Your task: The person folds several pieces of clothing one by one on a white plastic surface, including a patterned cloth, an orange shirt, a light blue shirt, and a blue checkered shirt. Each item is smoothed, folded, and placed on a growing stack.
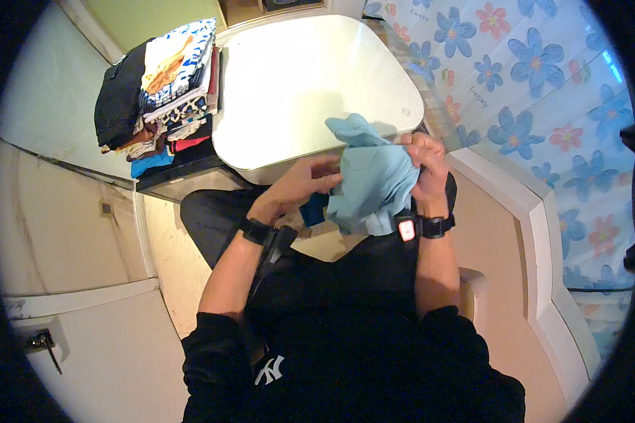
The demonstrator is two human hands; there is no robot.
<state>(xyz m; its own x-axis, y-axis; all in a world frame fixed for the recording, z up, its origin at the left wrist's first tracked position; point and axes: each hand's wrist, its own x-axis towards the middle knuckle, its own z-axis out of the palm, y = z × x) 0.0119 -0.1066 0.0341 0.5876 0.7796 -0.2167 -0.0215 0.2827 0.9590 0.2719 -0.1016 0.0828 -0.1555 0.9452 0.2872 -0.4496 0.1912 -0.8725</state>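
Observation:
A light blue cloth garment (375, 180), bunched and creased, hangs over my lap at the near edge of the white table. My right hand (426, 158) grips its upper right side, thumb and fingers pinching the fabric. On the other side, the fingertips of my left hand (315, 177) meet the garment's left edge, thumb apart from the fingers. Whether they pinch the fabric is unclear. One loose end of the garment pokes up over the tabletop. Below my left hand, a dark blue piece of cloth (314, 210) shows, partly hidden by the light blue fabric.
A white table (307, 79) with rounded corners stands before me. To its left, a tall stack of folded clothes (174, 90) rests on a low black cabinet (190, 180). A flowered curtain (508, 69) and an angled white ledge (534, 222) lie right; a door handle (45, 341) is lower left.

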